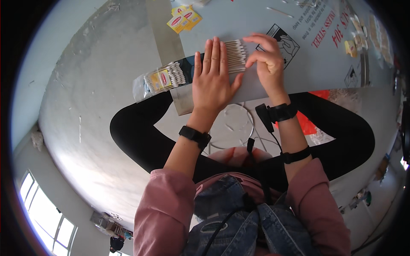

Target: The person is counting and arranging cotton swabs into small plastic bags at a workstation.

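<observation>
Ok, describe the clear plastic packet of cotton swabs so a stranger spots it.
Find the grey table with red print. Left of the person's flat left hand, the clear plastic packet reaches past the table's left edge. Its yellow card sets it apart from the tan-stemmed row of swabs just right of that hand.

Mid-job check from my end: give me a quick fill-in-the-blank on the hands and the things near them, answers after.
1. The left hand lies flat with its palm facing ____.
2. The right hand is at the person's ____ end of the row of cotton swabs.
3. The clear plastic bag lies to the ____ of the left hand.
4. The wristbands are ____ in colour.
Missing words: down; right; left; black.
</observation>
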{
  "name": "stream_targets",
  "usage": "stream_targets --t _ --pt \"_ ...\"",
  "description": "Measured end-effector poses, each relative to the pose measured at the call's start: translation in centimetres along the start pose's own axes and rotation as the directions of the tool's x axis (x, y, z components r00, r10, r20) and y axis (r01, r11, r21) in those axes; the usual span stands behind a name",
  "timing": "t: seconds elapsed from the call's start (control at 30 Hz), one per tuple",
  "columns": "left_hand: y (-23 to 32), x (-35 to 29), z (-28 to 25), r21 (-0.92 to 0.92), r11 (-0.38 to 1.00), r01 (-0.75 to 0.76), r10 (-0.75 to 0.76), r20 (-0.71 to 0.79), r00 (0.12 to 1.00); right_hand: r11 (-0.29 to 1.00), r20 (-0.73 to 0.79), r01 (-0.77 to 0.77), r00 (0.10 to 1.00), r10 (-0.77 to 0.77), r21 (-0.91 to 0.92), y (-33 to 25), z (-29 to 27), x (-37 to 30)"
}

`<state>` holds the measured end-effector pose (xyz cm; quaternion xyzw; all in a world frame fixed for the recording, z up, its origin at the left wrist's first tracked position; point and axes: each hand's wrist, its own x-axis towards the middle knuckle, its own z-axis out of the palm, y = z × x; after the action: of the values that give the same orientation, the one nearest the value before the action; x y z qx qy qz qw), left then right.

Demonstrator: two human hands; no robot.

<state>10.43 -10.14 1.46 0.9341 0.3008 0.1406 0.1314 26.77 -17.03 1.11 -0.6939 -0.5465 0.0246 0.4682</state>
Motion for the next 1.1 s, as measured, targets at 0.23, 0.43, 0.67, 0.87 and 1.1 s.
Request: stream_targets --t 0.23,0.43,0.67,0.87,1.1 --pt "0.04 -0.05 -0.09 -0.024 1.000 0.007 -0.007 -0.007 1.000 0.999 -0.030 -0.042 0.999 0.042 -0.011 -0.06 0.06 -0.07" --pt "-0.01 0.01 -0.15 -0.035 0.999 0.001 -0.002 -0.021 1.000 0.999 -0.058 -0.049 0.997 0.048 -0.008 -0.09 0.27 0.04" --pt "-0.06 0.00 -0.22 -0.025 1.000 0.002 -0.002 -0.019 1.000 0.999 -0.028 -0.034 0.999 0.033 -0.016 0.16 0.22 -0.10" --pt "0.06 0.06 -0.06 -0.020 1.000 0.000 -0.001 -0.026 1.000 0.998 -0.059 -0.052 0.997 0.051 -0.022 0.13 0.21 -0.09" --pt "-0.03 0.02 -0.04 -0.016 1.000 -0.001 0.000 -0.031 1.000 0.998 -0.058 -0.029 0.998 0.026 -0.049 0.23 0.37 -0.14"
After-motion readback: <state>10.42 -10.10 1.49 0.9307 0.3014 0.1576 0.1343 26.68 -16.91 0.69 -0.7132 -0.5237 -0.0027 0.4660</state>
